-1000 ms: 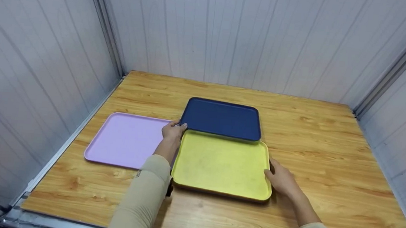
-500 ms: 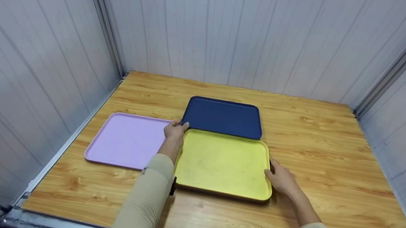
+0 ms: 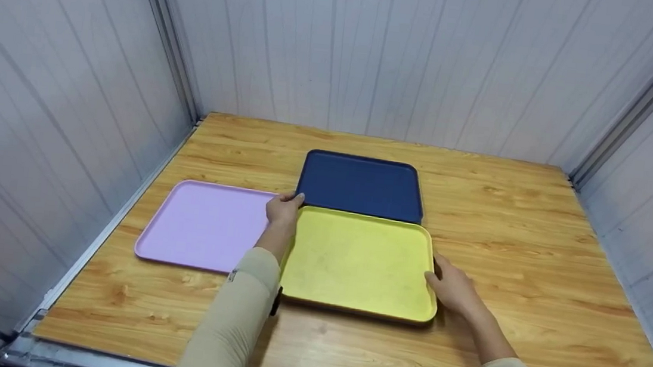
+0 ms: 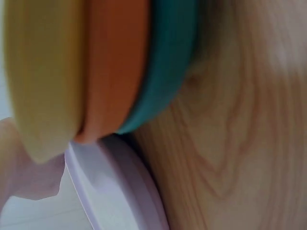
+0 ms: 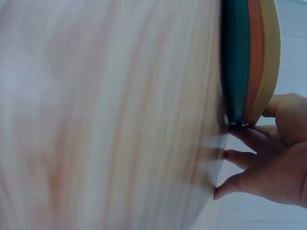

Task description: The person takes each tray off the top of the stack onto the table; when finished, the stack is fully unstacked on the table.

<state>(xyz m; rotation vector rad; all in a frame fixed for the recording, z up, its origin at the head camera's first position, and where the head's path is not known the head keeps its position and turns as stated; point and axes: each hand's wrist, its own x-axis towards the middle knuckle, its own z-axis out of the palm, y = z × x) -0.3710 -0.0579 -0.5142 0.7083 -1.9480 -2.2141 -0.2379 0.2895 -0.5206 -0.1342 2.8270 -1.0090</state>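
In the head view a navy tray [image 3: 361, 185] lies behind a yellow tray [image 3: 361, 262]. My left hand [image 3: 283, 209] pinches the navy tray at its near left corner, thumb on top. At the yellow tray's right side, my right hand [image 3: 453, 285] holds the edge. The right wrist view shows that thumb at the yellow rim and spread fingers [image 5: 244, 160] beside the stack, some tips on the table. Under the yellow tray sit an orange tray [image 4: 115, 67] and a teal tray [image 4: 168, 62]. Left of the stack lies a lilac tray [image 3: 205, 226], partly hidden by my left arm.
The trays rest on a wood-grain table [image 3: 524, 250]. Pale panels [image 3: 374, 56] enclose it at the back and both sides, with metal posts [image 3: 173, 37] in the corners. A metal rail [image 3: 88, 358] runs along the front edge.
The navy tray has slid a little away from me and to the right, with my left hand following. Its near edge overlaps the yellow tray less. My right hand and the stack stay nearly still.
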